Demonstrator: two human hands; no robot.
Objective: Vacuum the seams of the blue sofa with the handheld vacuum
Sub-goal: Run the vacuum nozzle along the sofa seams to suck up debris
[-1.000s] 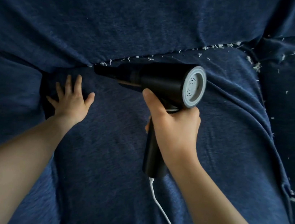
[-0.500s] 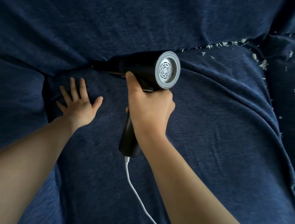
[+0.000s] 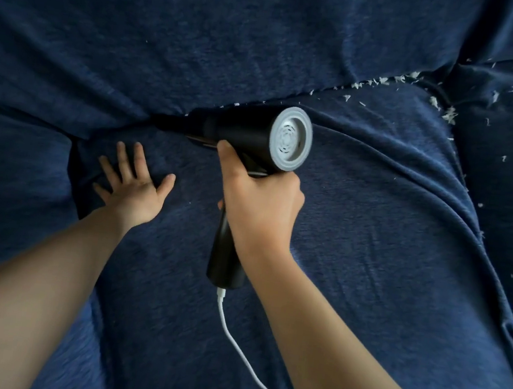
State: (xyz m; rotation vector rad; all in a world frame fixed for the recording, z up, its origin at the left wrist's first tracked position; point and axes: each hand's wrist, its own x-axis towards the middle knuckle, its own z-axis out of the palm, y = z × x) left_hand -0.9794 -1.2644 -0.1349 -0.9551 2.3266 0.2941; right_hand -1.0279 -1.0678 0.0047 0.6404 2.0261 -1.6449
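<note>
Head view: right hand [image 3: 260, 204] gripping handheld vacuum [image 3: 247, 133], nozzle buried leftward in the blue sofa [image 3: 357, 241] seam; white scraps [image 3: 376, 81] up-right, behind it; left hand [image 3: 133, 183] pressing flat, nearer nozzle.

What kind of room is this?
Probably a living room at home. All you can see is a big blue sofa with white crumbs in its seam, and a right hand holding a small black vacuum on a white cord.
</note>
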